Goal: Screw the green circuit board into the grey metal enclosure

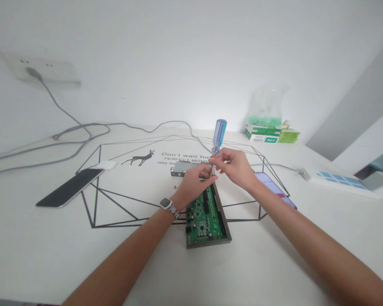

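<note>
A screwdriver (pixel 219 134) with a translucent blue handle stands nearly upright above the table. My right hand (pixel 233 168) pinches it just below the handle. My left hand (pixel 193 185) pinches the metal shaft lower down, and its tip is hidden behind my fingers. Below my hands lies a green circuit board (pixel 204 219) in a grey metal chassis (pixel 225 225). Its far end is hidden under my left hand. A small metal box (pixel 180 168) sits behind my left hand, with tiny screws (pixel 175 185) on the table near it.
A black smartphone (pixel 68 187) and a white mouse (pixel 107 165) lie to the left. Another phone (pixel 274 189) lies beyond my right forearm. Grey cables cross the back of the white table (pixel 147 259), which has a power strip (pixel 341 182) at right and green-packaged boxes (pixel 263 134) behind.
</note>
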Tool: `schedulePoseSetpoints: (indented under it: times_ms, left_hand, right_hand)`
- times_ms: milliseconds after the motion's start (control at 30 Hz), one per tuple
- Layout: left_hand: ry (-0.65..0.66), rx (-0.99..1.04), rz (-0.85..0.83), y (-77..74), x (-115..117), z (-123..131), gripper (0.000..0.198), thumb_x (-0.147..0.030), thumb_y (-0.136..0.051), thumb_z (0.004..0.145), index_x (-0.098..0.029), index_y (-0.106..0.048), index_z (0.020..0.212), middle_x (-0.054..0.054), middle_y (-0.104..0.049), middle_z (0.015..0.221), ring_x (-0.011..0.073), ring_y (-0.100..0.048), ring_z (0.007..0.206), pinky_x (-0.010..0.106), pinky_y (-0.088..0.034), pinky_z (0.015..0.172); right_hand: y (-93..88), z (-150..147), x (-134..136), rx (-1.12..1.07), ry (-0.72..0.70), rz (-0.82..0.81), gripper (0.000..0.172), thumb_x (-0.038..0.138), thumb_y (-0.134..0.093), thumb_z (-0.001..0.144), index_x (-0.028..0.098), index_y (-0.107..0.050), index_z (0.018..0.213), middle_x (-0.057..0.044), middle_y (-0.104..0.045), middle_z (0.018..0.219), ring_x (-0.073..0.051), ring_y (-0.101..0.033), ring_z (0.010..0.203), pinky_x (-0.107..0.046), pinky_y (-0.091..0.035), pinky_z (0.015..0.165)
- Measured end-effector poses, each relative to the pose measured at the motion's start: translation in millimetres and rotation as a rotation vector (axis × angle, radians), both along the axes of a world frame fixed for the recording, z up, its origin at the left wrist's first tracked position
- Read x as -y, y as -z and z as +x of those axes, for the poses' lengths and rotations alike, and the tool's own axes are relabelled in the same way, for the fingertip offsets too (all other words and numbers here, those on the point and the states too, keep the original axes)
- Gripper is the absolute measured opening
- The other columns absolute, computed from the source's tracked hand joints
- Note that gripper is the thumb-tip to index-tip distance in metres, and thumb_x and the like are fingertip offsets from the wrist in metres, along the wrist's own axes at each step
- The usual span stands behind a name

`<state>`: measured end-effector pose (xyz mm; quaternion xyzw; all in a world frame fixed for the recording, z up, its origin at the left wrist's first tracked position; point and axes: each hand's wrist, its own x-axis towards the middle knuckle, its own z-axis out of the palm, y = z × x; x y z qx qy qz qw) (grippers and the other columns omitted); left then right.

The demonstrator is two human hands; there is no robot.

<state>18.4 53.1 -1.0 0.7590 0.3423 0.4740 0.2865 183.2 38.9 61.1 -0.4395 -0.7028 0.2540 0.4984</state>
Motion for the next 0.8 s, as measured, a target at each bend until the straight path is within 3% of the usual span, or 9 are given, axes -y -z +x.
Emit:
schedulePoseSetpoints:
  times_ms: [300,400,500,600,800]
  left_hand:
    - [-0.052,0.068,-0.017,1.2,0.2,2.4,0.017,-0.032,-0.074,0.082,-0.018,-0.065,0.076,0.000,-0.071,0.070,0.0160,-0.066,0.066,0.029,-0.055,0.067]
    - [-0.030,0.062,-0.021,0.4,-0.1,1.2,0.015,-0.030,-0.072,0.082,-0.018,-0.067,0.076,0.001,-0.074,0.072,0.0165,-0.067,0.067,0.030,-0.055,0.069]
    - [0.000,0.055,-0.024,-0.4,-0.9,0.0,0.012,-0.029,-0.070,0.083,-0.018,-0.070,0.077,0.002,-0.075,0.074,0.0170,-0.068,0.069,0.031,-0.056,0.072]
    - [0.040,0.053,-0.041,-1.0,-1.7,-1.2,0.012,-0.028,-0.068,0.085,-0.018,-0.070,0.079,0.002,-0.077,0.078,0.0177,-0.070,0.072,0.032,-0.057,0.074]
    - [0.102,0.042,-0.099,-2.1,-0.9,-2.6,0.014,-0.029,-0.065,0.086,-0.017,-0.072,0.083,0.005,-0.080,0.088,0.0197,-0.074,0.082,0.033,-0.059,0.081]
  right_hand:
    - [5.7,-8.8,2.3,-0.042,0.111,0.069,0.029,0.040,-0.076,0.079,0.019,-0.060,0.067,-0.002,-0.066,0.068,-0.015,-0.060,0.063,-0.029,-0.051,0.057]
    - [-0.2,-5.4,2.5,-0.034,0.040,0.006,0.027,0.043,-0.075,0.079,0.018,-0.066,0.074,-0.004,-0.069,0.072,-0.016,-0.062,0.064,-0.028,-0.051,0.055]
    - [-10.0,1.8,3.1,0.003,-0.093,-0.093,0.026,0.041,-0.072,0.081,0.016,-0.073,0.088,-0.008,-0.075,0.087,-0.016,-0.066,0.068,-0.026,-0.052,0.052]
    - [-15.3,6.7,3.5,0.026,-0.159,-0.141,0.026,0.041,-0.070,0.081,0.016,-0.076,0.086,-0.010,-0.077,0.102,-0.016,-0.067,0.072,-0.026,-0.053,0.052]
    - [-0.6,-0.7,2.1,-0.020,0.012,-0.027,0.025,0.041,-0.074,0.079,0.016,-0.070,0.076,-0.005,-0.072,0.075,-0.015,-0.061,0.060,-0.030,-0.053,0.055]
